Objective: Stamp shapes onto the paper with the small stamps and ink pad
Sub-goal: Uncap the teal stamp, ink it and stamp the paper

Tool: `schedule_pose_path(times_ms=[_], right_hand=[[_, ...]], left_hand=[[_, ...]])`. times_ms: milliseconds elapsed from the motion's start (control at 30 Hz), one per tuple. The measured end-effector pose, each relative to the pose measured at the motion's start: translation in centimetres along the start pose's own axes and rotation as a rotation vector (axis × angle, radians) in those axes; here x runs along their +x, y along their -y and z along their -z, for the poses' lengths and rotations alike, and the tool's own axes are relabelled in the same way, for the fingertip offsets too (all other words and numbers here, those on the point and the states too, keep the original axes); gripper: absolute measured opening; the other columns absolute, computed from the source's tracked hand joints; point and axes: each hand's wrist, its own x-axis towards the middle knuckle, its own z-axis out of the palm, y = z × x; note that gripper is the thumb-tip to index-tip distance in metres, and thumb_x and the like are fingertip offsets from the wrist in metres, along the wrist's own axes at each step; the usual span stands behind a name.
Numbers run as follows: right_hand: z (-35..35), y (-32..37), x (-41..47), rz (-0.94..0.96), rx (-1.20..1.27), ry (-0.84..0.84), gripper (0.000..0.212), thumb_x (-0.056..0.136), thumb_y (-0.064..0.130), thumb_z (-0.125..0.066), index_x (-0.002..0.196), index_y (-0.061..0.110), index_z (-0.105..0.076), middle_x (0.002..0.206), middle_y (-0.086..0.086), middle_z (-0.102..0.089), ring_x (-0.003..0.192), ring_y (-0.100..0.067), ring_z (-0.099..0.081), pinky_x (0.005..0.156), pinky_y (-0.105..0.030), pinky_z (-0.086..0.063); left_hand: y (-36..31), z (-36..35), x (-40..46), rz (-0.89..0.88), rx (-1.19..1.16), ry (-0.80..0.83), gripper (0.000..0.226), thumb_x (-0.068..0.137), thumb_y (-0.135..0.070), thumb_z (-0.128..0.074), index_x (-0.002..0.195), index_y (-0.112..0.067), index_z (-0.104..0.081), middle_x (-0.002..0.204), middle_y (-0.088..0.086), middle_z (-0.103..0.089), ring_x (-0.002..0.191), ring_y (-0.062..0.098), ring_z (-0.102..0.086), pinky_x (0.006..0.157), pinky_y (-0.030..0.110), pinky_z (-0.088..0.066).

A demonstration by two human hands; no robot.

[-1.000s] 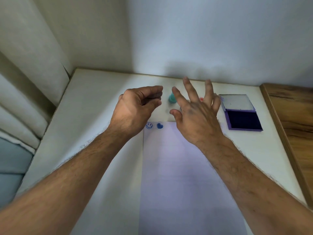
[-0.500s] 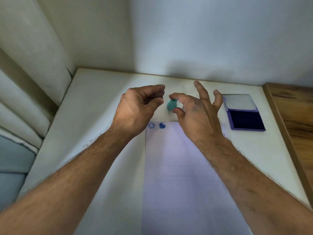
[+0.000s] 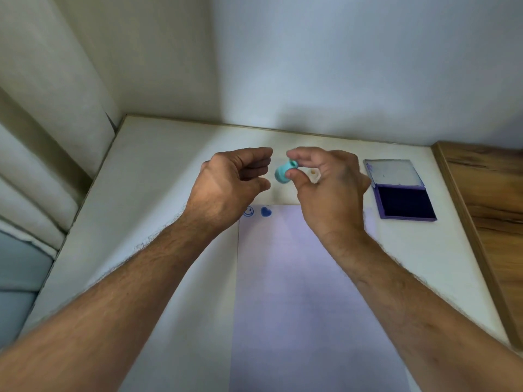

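Note:
My right hand [image 3: 331, 190] pinches a small teal stamp [image 3: 284, 172] between thumb and forefinger, lifted off the table and tilted. My left hand [image 3: 232, 188] hovers just left of it, fingers curled and apart, holding nothing. A white sheet of paper [image 3: 300, 292] lies lengthwise in front of me; a blue smiley print [image 3: 248, 212] and a blue heart print [image 3: 266, 212] sit at its top left corner. The open purple ink pad [image 3: 404, 203] lies to the right, its lid [image 3: 393, 172] folded back. A pale stamp [image 3: 313, 174] shows behind my right fingers.
The white table [image 3: 158, 193] ends at walls behind and on the left. A wooden surface [image 3: 492, 199] adjoins it on the right. A curtain [image 3: 42, 137] hangs at the left.
My right hand went from spread fingers over the stamps to pinching the teal stamp, and has lifted and tilted it. My left hand has barely moved.

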Motion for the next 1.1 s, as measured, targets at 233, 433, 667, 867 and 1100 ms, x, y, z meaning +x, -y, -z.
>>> schedule_pose_path(times_ms=[233,433,667,867,1100], right_hand=[[2.8,1.2,0.2,-0.38,0.628,0.068,0.017,0.085,0.024,-0.072,0.102,0.025,-0.076,0.091,0.018,-0.073,0.071,0.015,-0.061,0.064,-0.003,-0.044],[4.5,1.4,-0.2,-0.639,0.877,0.157,0.014,0.086,0.027,-0.071,0.092,0.014,-0.075,0.081,0.0,-0.076,0.053,-0.003,-0.052,0.063,-0.026,-0.044],[7.1,1.4,-0.6,-0.717,1.095,0.325,0.026,0.089,0.037,-0.066,0.094,0.012,-0.072,0.07,-0.004,-0.068,0.061,-0.013,-0.047,0.06,-0.023,-0.047],[8.9,0.5,-0.8,-0.737,1.127,0.353,0.031,0.091,0.041,-0.061,0.096,0.012,-0.072,0.068,-0.002,-0.066,0.065,-0.014,-0.047,0.059,-0.024,-0.047],[9.7,-1.3,-0.8,-0.8,1.2,0.392,0.037,0.09,0.036,-0.064,0.111,0.005,-0.068,0.072,-0.005,-0.064,0.059,-0.012,-0.05,0.054,-0.022,-0.049]], left_hand=[[-1.2,-0.7,-0.4,0.001,-0.052,0.075,0.05,0.076,-0.01,-0.084,0.116,-0.035,-0.069,0.111,-0.011,-0.073,0.098,0.004,-0.072,0.088,0.042,-0.06],[-3.7,-1.1,-1.5,-0.068,-0.102,0.071,0.039,0.076,-0.009,-0.082,0.107,-0.03,-0.072,0.092,-0.01,-0.078,0.089,0.015,-0.075,0.075,0.057,-0.06],[-6.9,-2.1,-2.8,-0.167,-0.024,0.043,0.038,0.079,-0.014,-0.082,0.105,-0.039,-0.072,0.095,-0.024,-0.073,0.082,0.017,-0.074,0.068,0.058,-0.059],[-8.0,-3.8,-3.0,-0.159,-0.022,0.057,0.038,0.081,-0.009,-0.079,0.108,-0.034,-0.073,0.091,-0.017,-0.076,0.079,0.014,-0.074,0.072,0.03,-0.059],[-8.1,-5.4,-2.8,-0.172,0.019,0.057,0.034,0.08,-0.009,-0.078,0.109,-0.028,-0.076,0.088,-0.011,-0.077,0.081,0.016,-0.072,0.052,0.008,-0.044]])
